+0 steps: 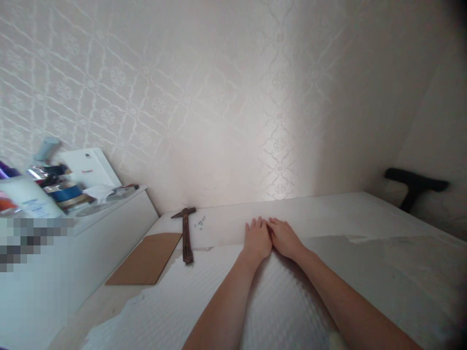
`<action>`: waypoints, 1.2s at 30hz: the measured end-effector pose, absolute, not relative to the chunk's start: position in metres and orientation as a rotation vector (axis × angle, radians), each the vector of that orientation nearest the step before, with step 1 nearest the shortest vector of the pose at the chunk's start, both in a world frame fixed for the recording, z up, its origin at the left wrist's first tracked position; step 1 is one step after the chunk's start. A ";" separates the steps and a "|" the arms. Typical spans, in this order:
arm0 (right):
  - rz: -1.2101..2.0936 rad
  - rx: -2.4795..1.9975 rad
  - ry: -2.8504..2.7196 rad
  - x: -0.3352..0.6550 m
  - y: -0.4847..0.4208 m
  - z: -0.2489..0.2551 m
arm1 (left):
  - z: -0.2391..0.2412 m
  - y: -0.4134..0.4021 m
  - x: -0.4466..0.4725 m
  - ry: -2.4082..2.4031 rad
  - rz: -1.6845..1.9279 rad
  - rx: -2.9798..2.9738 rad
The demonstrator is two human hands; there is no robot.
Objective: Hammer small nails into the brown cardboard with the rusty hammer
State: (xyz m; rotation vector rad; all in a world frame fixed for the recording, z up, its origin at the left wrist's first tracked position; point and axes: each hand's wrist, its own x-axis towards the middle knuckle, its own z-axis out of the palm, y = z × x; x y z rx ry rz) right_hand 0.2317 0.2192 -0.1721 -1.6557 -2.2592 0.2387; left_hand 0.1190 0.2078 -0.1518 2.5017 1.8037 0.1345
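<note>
My left hand [256, 239] and my right hand [283, 237] lie side by side, palms down, at the far edge of a white textured sheet [204, 296] spread over a white table [328, 214]. Fingers of both hands are stretched out flat and press on the sheet's edge; the two hands touch each other. Neither holds anything. A hammer [187, 235] with a dark handle lies on the table to the left of my hands, its head toward the wall. A few small nails [200, 223] lie just right of the hammer's head.
A brown cardboard piece [146, 259] lies left of the hammer. A white cabinet [91, 243] at the left carries bottles, tape rolls and a white box. Patterned wallpaper covers the wall behind. A black vacuum nozzle [414, 183] stands at the right.
</note>
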 end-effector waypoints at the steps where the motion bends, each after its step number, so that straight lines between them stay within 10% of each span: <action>1: 0.239 -1.657 -2.257 0.232 0.219 -0.172 | -0.151 0.207 0.119 1.802 0.137 2.502; 36: 0.246 -1.657 -2.253 0.232 0.219 -0.172 | -0.151 0.208 0.120 1.797 0.146 2.494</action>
